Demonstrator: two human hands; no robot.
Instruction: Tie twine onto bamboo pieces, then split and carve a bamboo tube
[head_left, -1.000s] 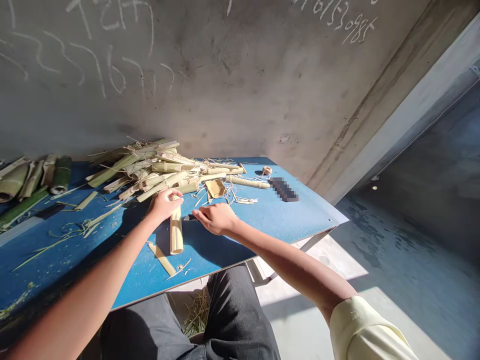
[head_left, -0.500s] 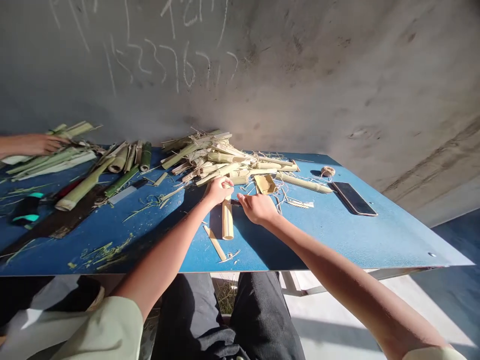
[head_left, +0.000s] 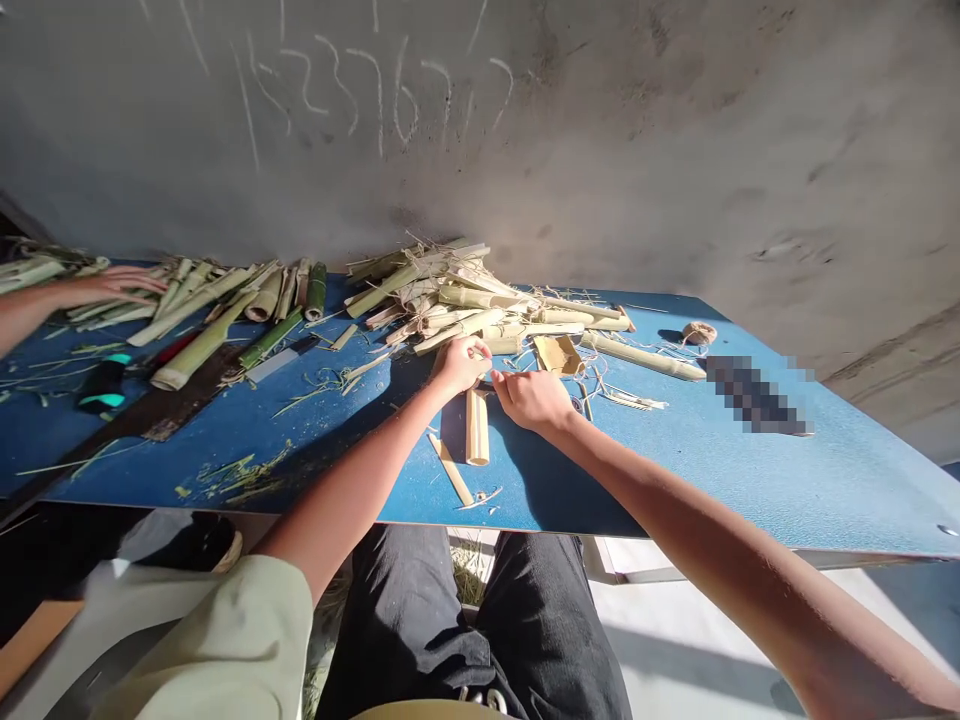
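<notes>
A short pale bamboo piece (head_left: 477,428) lies on the blue table, its hollow end toward me. My left hand (head_left: 459,366) is closed on its far end, fingers curled with the tips raised. Against the bamboo's right side, my right hand (head_left: 535,399) is closed like a fist. Between that hand and the bamboo shows a thin dark edge, apparently a knife blade; its handle is hidden in my grip. My two thumbs are close together. A narrow split strip of bamboo (head_left: 451,470) lies just left of the piece, with small shavings nearby.
Behind my hands is a heap of split bamboo (head_left: 465,300). A wide dark blade (head_left: 187,400) and a smaller knife (head_left: 281,358) lie left. Another person's hand (head_left: 112,288) touches bamboo there. Twine (head_left: 699,333) and a blurred flat device (head_left: 757,395) lie right.
My view has shifted left, so the table sits further right. My right hand has come closer to my left at the bamboo. The other person's hand has moved over the strips.
</notes>
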